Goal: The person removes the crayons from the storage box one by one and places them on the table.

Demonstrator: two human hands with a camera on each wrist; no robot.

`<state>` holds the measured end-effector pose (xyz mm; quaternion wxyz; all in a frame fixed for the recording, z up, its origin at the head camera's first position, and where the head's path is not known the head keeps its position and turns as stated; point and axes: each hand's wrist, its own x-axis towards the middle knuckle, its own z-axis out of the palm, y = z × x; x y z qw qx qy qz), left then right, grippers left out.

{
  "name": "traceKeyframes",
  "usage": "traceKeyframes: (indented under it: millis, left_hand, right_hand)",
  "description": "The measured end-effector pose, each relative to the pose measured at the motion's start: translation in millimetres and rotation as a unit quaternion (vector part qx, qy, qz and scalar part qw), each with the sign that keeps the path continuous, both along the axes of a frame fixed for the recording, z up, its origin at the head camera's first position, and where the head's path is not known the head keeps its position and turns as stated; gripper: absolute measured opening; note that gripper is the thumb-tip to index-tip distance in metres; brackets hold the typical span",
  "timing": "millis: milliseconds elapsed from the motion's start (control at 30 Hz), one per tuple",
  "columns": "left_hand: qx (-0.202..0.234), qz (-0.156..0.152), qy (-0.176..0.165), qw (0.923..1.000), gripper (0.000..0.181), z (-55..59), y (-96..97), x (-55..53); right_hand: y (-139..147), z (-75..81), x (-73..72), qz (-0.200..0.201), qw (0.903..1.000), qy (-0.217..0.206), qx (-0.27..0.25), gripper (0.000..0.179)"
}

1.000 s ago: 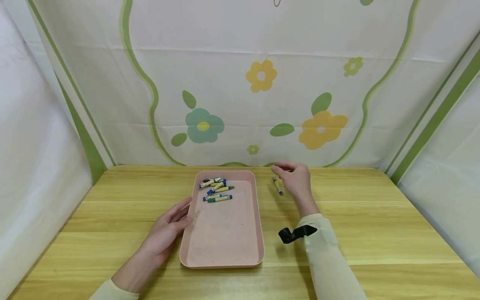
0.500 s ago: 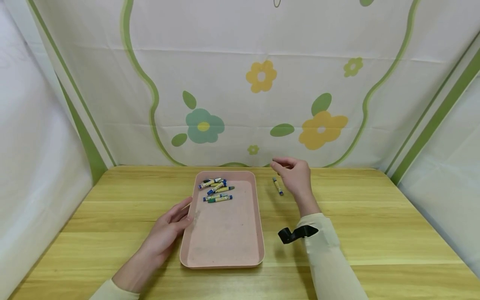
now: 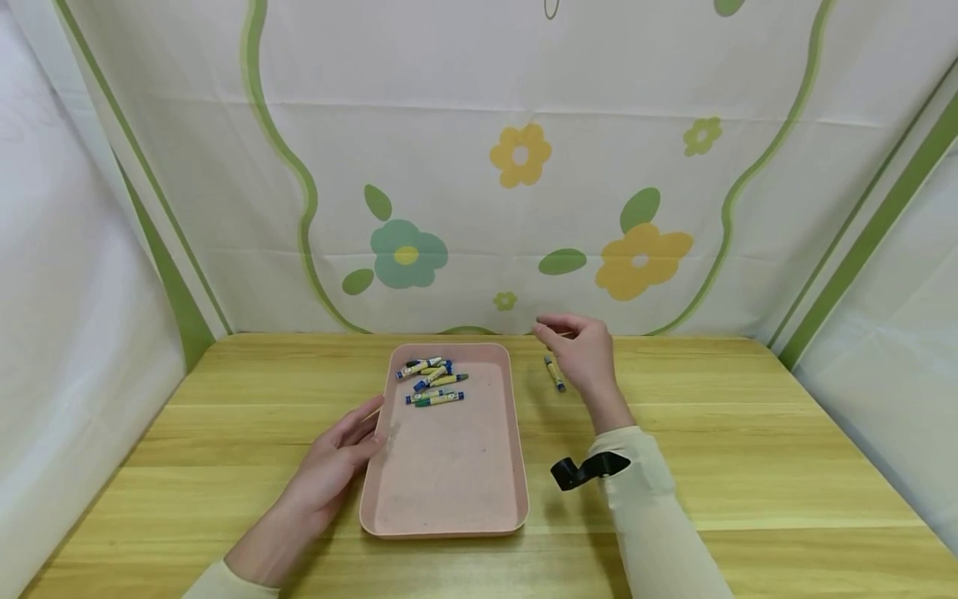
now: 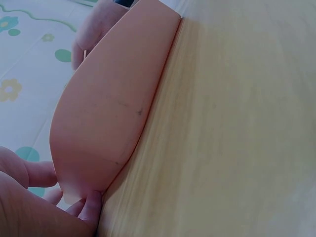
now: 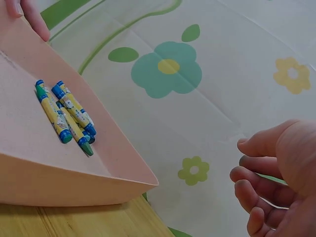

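My left hand grips the left edge of a pink tray, thumb over the rim and fingers against its outer wall. In the left wrist view, the tray's side hides most of what lies inside. Several crayons in yellow and blue wrappers lie jumbled at the tray's far left; some show green tips in the right wrist view. One more crayon lies on the table, right of the tray. Above and beside it hovers my right hand, fingers loosely bent, with nothing between them.
A wooden table carries the tray. Behind it hangs a white cloth printed with flowers, and more cloth encloses both sides. A black wrist-camera mount juts from the right sleeve.
My right hand has lifted slightly and shifted a little to the left, its fingers spreading a bit. The left hand, tray and crayons stay in place.
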<state>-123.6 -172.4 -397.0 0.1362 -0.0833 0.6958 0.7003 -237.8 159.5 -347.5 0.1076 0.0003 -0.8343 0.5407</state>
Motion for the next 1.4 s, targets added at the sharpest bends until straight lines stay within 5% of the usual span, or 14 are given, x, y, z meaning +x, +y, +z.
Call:
traceKeyframes:
  millis: [700,1400]
  left_hand:
    - [0.0,0.001,-0.004,1.0,0.063,0.2,-0.6,-0.7]
    - [0.0,-0.001,-0.003,1.0,0.064,-0.2,-0.4,-1.9]
  right_hand:
    - [-27.5,-5.1,2.3,0.038,0.9993,-0.002,0.002,0.032]
    - [-83.8,-13.6,0.1,0.082,0.9957,-0.042,-0.013,0.025]
